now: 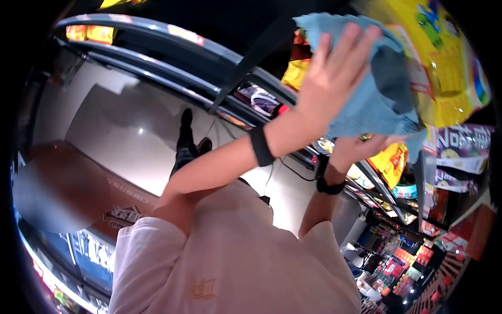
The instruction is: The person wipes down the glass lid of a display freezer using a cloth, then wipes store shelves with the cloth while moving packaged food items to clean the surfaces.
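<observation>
A light blue cloth (pixel 361 102) is spread at the upper right, beside a big yellow package (pixel 444 57). My left hand (pixel 334 73) lies over the cloth, palm down, its fingers stretched out and slightly apart. Below the cloth's lower edge is my right hand (pixel 366 146); its fingers are partly hidden under the cloth, and it seems to hold that edge. A dark patch shows on the cloth right of my left hand. Both wrists wear black bands.
Metal shelf rails (pixel 157 68) run across the top. Purple packages (pixel 463 144) and a yellow-orange bag (pixel 389 165) sit on the right shelves. A cardboard box (pixel 123 196) stands at the left, near the tiled floor (pixel 141 131). More stocked shelves fill the lower right.
</observation>
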